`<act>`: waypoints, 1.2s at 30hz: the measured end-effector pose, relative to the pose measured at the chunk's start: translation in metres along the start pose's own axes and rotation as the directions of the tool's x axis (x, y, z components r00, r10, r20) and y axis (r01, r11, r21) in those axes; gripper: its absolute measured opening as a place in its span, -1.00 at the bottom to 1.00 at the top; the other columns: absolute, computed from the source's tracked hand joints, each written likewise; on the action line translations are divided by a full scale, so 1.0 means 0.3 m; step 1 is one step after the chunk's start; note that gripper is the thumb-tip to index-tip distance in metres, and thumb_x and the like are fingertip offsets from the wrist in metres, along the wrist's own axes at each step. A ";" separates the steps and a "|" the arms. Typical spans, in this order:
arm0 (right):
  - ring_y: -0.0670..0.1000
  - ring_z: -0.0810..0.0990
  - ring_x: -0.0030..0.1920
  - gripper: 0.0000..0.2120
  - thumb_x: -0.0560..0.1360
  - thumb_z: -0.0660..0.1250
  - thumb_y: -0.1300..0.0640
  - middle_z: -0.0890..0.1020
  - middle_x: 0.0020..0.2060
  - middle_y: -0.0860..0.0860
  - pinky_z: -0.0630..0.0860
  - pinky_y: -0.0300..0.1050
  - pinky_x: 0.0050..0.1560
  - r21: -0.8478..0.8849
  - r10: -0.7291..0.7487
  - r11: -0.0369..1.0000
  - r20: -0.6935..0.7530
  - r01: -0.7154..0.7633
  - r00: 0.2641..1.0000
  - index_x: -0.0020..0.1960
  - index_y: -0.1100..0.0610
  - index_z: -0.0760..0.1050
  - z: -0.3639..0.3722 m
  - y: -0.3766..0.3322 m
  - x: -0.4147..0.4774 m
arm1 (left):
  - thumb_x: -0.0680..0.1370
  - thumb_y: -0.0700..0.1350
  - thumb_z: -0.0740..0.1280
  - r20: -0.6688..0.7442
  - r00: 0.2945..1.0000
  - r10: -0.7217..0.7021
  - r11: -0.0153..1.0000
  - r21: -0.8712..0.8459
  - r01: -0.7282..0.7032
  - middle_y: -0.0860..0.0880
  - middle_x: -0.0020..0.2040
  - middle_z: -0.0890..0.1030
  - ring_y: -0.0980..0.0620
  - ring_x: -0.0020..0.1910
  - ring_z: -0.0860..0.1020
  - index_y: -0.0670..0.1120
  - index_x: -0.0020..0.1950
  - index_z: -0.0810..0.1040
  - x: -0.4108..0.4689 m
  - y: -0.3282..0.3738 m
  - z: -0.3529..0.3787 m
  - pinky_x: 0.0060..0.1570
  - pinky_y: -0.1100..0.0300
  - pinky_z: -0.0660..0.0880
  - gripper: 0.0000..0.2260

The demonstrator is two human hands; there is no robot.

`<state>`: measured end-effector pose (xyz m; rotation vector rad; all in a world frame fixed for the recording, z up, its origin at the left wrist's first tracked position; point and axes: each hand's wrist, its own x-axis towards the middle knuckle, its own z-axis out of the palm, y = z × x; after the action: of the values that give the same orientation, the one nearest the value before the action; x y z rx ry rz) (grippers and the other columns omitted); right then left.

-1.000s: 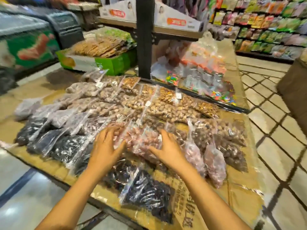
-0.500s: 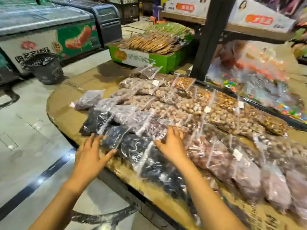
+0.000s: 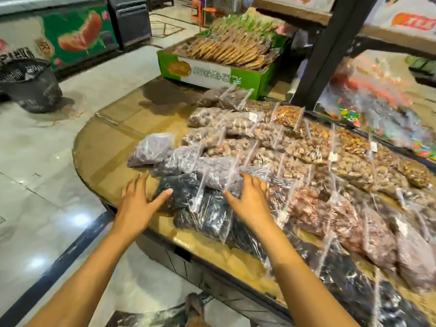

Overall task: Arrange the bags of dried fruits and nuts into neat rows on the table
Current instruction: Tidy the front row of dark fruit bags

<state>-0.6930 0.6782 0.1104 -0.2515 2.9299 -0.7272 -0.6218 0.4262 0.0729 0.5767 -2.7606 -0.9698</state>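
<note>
Several clear bags of dried fruits and nuts lie in overlapping rows on a cardboard-covered table (image 3: 111, 147). Dark fruit bags (image 3: 207, 215) sit at the near edge, purple-grey bags (image 3: 212, 168) behind them, brown nut bags (image 3: 295, 147) farther back. One purple-grey bag (image 3: 151, 149) lies apart at the left end. My left hand (image 3: 139, 199) is flat with fingers spread, its thumb touching the leftmost dark bag (image 3: 179, 190). My right hand (image 3: 250, 197) rests palm down, fingers spread, on the dark and purple-grey bags.
A green box of flat biscuits (image 3: 219, 64) stands at the table's far end. A black post (image 3: 328, 48) rises behind the nuts, with candy bags (image 3: 377, 107) to its right. A black bin (image 3: 28, 83) and freezers (image 3: 70, 36) stand across the tiled floor.
Both hands have shifted left along the rows, from the reddish bags to the dark bags at the left end. The left hand moved from the table's edge up against the leftmost dark bag.
</note>
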 end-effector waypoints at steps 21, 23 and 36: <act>0.16 0.59 -0.06 -0.55 0.43 0.25 -0.33 0.64 -0.21 0.10 0.40 0.12 0.20 0.188 0.463 0.861 0.091 -0.472 0.882 -0.20 0.07 0.45 0.265 -0.396 0.545 | 0.17 0.34 0.50 0.523 0.775 0.355 0.842 0.181 -0.508 -0.06 0.57 0.06 -0.13 0.52 0.09 0.14 0.51 0.06 0.760 -0.220 -0.068 0.46 -0.06 0.13 0.03; 0.24 0.56 0.04 -0.66 0.44 0.29 -0.24 0.65 -0.10 0.17 0.43 0.12 0.18 0.282 0.521 0.808 0.065 -0.517 0.851 -0.23 0.04 0.41 0.302 -0.377 0.571 | 0.18 0.29 0.53 0.520 0.740 0.426 0.840 0.076 -0.537 -0.07 0.44 0.30 -0.11 0.38 0.34 0.07 0.41 0.19 0.790 -0.223 -0.070 0.31 0.09 0.31 -0.09; 0.11 0.45 -0.30 -0.89 0.59 0.19 0.22 0.52 -0.25 0.15 0.29 -0.13 -0.41 0.376 0.433 0.867 -0.238 -0.328 0.870 0.06 0.25 0.43 0.298 -0.407 0.458 | 0.33 0.23 0.47 0.548 0.628 0.553 0.794 -0.118 -0.596 -0.05 0.41 0.32 -0.04 0.33 0.34 0.12 0.44 0.20 0.781 -0.129 -0.084 0.20 0.16 0.34 -0.23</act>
<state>-0.7982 0.5055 0.0799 0.5191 2.9204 -1.2518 -0.8170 0.2888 0.0733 -0.7103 -3.1191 -0.9697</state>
